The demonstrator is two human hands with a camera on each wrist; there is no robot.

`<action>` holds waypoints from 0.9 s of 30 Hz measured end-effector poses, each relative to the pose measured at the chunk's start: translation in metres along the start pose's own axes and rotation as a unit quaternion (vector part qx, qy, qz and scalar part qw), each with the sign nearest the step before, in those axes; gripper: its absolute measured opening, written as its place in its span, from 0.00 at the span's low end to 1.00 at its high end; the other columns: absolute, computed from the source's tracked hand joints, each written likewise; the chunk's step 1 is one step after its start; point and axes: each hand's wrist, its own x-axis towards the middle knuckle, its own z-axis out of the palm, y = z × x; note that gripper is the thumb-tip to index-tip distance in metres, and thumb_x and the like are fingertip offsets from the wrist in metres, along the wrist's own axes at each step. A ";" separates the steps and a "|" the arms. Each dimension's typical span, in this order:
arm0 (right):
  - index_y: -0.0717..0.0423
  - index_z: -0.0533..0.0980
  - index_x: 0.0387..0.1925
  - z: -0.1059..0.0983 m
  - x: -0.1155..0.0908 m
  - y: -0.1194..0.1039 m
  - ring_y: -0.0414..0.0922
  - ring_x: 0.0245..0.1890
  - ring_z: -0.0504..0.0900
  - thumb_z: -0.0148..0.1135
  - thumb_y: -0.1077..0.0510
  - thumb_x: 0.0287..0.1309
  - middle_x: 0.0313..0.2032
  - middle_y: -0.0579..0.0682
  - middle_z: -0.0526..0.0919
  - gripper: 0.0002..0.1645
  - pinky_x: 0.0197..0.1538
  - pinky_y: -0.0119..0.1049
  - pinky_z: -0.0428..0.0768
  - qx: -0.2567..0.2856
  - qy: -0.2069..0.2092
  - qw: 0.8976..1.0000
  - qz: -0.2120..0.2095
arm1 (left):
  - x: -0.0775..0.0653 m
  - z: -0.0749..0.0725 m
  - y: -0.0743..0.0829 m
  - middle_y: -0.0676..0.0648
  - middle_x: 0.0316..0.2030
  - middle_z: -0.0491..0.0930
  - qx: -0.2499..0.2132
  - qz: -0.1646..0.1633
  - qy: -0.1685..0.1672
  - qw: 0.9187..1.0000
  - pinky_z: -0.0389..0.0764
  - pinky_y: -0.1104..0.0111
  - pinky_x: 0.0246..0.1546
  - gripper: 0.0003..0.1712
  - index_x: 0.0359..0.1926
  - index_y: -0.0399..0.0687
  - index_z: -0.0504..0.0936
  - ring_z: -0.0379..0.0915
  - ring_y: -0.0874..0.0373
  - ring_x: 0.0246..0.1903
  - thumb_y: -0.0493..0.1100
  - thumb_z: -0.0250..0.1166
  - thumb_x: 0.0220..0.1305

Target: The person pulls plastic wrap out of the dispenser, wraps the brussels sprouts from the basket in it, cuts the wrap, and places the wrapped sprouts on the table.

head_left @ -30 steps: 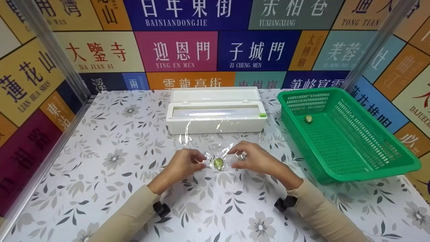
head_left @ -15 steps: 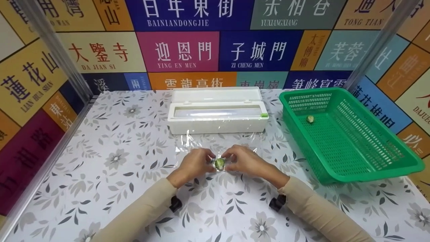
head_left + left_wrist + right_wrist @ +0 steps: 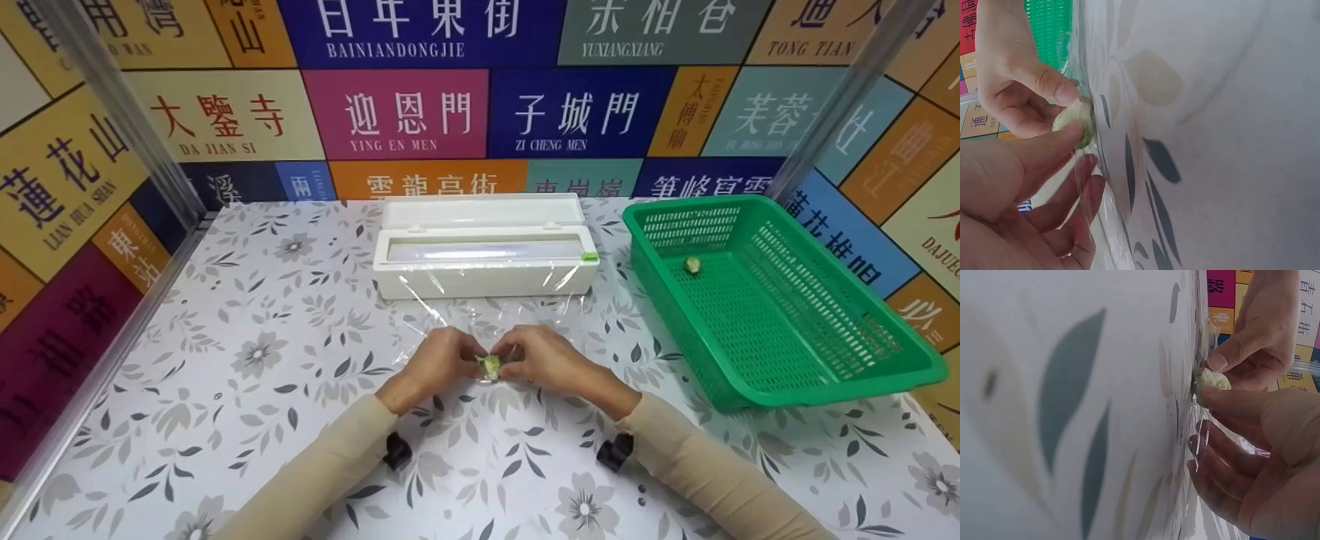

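Observation:
A small green Brussels sprout (image 3: 489, 366) lies between both hands at the middle of the table, with clear cling film (image 3: 525, 309) around it. My left hand (image 3: 442, 361) holds it from the left, thumb on the sprout (image 3: 1069, 121) in the left wrist view. From the right, my right hand (image 3: 536, 356) holds the other side; its thumb presses the sprout (image 3: 1214, 379) in the right wrist view. Fingers of both hands are curled behind it, partly hidden. The film stretches from the hands back to the white dispenser box (image 3: 487, 281), whose lid stands up.
To the right stands a green plastic basket (image 3: 757, 397) with another Brussels sprout (image 3: 691, 265) inside. A flower-patterned cloth (image 3: 259, 352) covers the table. Panels with printed signs (image 3: 405, 112) rise behind the box.
Both hands have moved inward from either side and closed in on the sprout, drawing film with them. The film between hands and box now shows long taut creases.

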 end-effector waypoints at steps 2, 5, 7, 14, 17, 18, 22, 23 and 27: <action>0.52 0.85 0.44 0.000 0.000 0.000 0.41 0.38 0.85 0.74 0.62 0.52 0.38 0.48 0.89 0.15 0.44 0.36 0.83 0.004 -0.002 1.000 0.000 | 0.000 0.000 -0.001 0.39 0.32 0.89 -0.002 0.012 -0.002 1.000 0.87 0.67 0.35 0.10 0.38 0.35 0.89 0.86 0.48 0.32 0.30 0.73 0.52; 0.52 0.86 0.44 -0.001 0.000 0.000 0.39 0.37 0.84 0.73 0.61 0.53 0.37 0.47 0.89 0.14 0.45 0.35 0.82 0.001 -0.008 1.000 0.000 | 0.000 -0.001 -0.001 0.39 0.33 0.89 -0.002 0.019 -0.012 1.000 0.86 0.70 0.34 0.09 0.38 0.35 0.89 0.87 0.49 0.32 0.30 0.73 0.53; 0.52 0.86 0.44 -0.002 0.001 0.000 0.40 0.39 0.84 0.73 0.61 0.54 0.38 0.47 0.89 0.13 0.46 0.36 0.83 0.001 -0.014 1.000 -0.002 | 0.000 -0.003 -0.001 0.39 0.34 0.89 -0.002 0.017 -0.026 1.000 0.86 0.72 0.33 0.10 0.39 0.35 0.89 0.87 0.49 0.32 0.30 0.73 0.53; 0.54 0.87 0.43 -0.005 0.005 -0.003 0.44 0.43 0.85 0.71 0.62 0.55 0.40 0.49 0.91 0.12 0.48 0.37 0.83 0.012 -0.033 0.999 0.018 | 0.001 -0.006 0.001 0.40 0.37 0.90 0.015 0.007 -0.059 0.998 0.83 0.76 0.28 0.15 0.42 0.39 0.89 0.86 0.52 0.31 0.32 0.75 0.51; 0.53 0.87 0.43 -0.006 0.006 -0.005 0.43 0.42 0.85 0.71 0.62 0.55 0.40 0.48 0.91 0.12 0.47 0.35 0.83 0.011 -0.035 0.999 0.030 | 0.003 -0.006 0.001 0.41 0.37 0.90 0.021 0.007 -0.054 0.998 0.80 0.78 0.26 0.12 0.41 0.41 0.90 0.85 0.56 0.30 0.35 0.76 0.52; 0.53 0.87 0.43 -0.006 0.006 -0.006 0.42 0.43 0.85 0.72 0.61 0.55 0.40 0.48 0.91 0.12 0.47 0.35 0.83 0.009 -0.035 0.999 0.032 | 0.004 -0.006 0.001 0.42 0.36 0.90 0.024 0.008 -0.053 0.998 0.78 0.78 0.25 0.11 0.40 0.41 0.90 0.83 0.58 0.28 0.36 0.76 0.53; 0.52 0.87 0.44 -0.008 0.006 -0.008 0.43 0.42 0.86 0.73 0.60 0.55 0.41 0.49 0.91 0.14 0.43 0.33 0.83 0.010 -0.037 0.999 0.033 | 0.010 -0.009 -0.001 0.43 0.35 0.90 0.037 0.000 -0.053 0.998 0.73 0.79 0.23 0.11 0.38 0.41 0.91 0.77 0.63 0.25 0.38 0.77 0.52; 0.53 0.87 0.45 -0.008 0.006 -0.008 0.44 0.42 0.86 0.74 0.60 0.54 0.41 0.50 0.91 0.15 0.42 0.32 0.83 0.012 -0.038 0.999 0.032 | 0.011 -0.009 -0.001 0.43 0.35 0.90 0.039 -0.007 -0.057 0.998 0.73 0.79 0.24 0.11 0.38 0.42 0.91 0.77 0.63 0.25 0.39 0.77 0.51; 0.54 0.85 0.47 -0.009 0.005 -0.007 0.48 0.41 0.86 0.77 0.59 0.49 0.42 0.53 0.87 0.21 0.40 0.33 0.82 0.007 -0.029 0.999 0.017 | 0.015 -0.010 -0.003 0.43 0.36 0.90 0.035 -0.032 -0.069 0.996 0.78 0.78 0.29 0.11 0.38 0.43 0.90 0.84 0.60 0.31 0.40 0.77 0.52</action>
